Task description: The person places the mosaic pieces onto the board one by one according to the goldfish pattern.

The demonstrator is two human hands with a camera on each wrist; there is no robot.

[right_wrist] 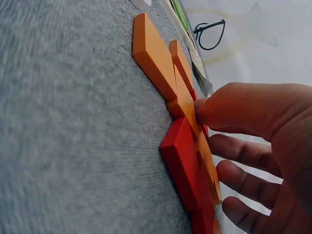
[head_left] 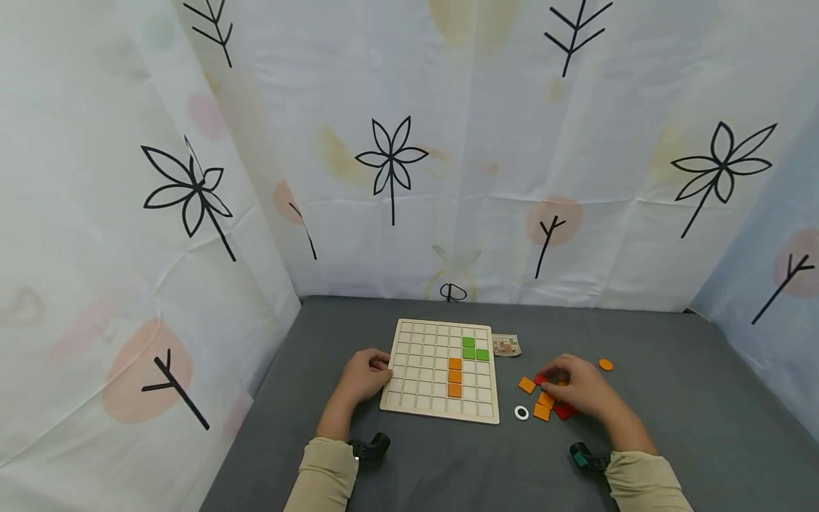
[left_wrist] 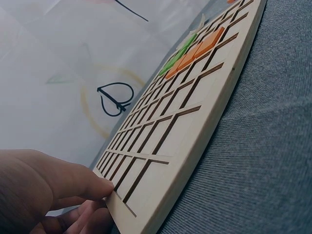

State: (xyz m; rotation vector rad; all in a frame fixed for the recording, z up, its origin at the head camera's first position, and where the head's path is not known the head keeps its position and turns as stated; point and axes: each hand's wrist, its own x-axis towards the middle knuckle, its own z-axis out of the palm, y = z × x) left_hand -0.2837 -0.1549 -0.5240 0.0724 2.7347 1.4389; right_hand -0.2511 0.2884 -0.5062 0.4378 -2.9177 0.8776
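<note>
Right of centre in the head view, the right hand (head_left: 579,384), its fingers loosely bent, hides part of a heap of flat, angular red and orange tiles (head_left: 542,412); its thumb touches them, but whether it grips one I cannot tell. Nearer the centre, the left hand (head_left: 362,375) pinches the left edge of a pale wooden board (head_left: 441,414), some fingers partly hidden, on woven grey cloth (head_left: 422,462). The board's recessed square cells hold three green tiles (head_left: 469,353), upper right, and three orange tiles (head_left: 455,377) in a column.
</note>
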